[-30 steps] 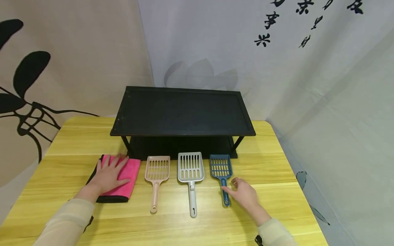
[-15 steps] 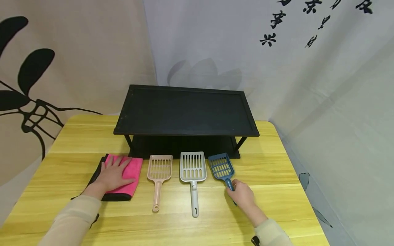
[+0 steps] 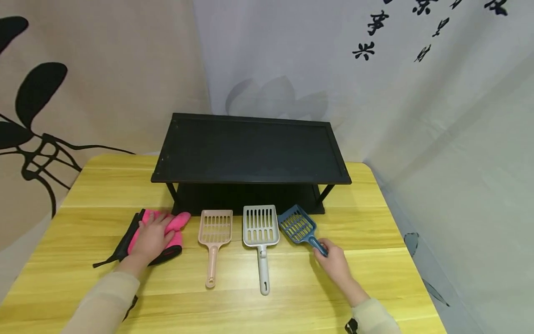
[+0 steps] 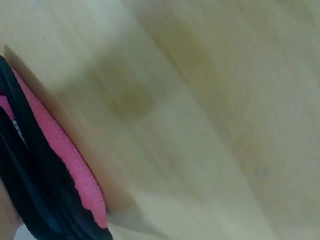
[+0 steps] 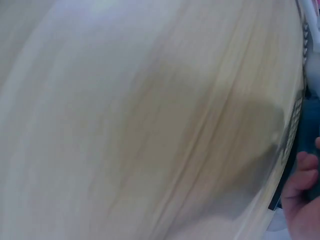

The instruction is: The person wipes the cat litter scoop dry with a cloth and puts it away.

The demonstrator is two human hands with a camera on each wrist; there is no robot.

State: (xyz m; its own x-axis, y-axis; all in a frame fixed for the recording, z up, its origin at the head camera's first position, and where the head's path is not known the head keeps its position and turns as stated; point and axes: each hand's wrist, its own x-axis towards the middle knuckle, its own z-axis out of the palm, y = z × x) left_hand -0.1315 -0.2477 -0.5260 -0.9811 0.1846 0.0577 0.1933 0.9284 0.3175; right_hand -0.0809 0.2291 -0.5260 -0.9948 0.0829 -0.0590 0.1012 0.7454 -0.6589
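My left hand grips a folded pink and black cloth on the left of the table, bunching it up between thumb and fingers. In the left wrist view the cloth shows its pink face and black edging at the lower left. On the right, a blue litter scoop is held by its handle in my right hand, its slotted head slanting to the upper left. The right wrist view catches my curled fingers on the blue handle at the right edge.
Between the hands lie a pale pink litter scoop and a larger grey-white litter scoop. Behind them stands a black two-tier shelf on the wooden table. A printed curtain hangs behind.
My right hand has taken hold of the blue scoop's handle, and its head has turned leftward. My left hand, flat on the cloth before, has gathered it up.
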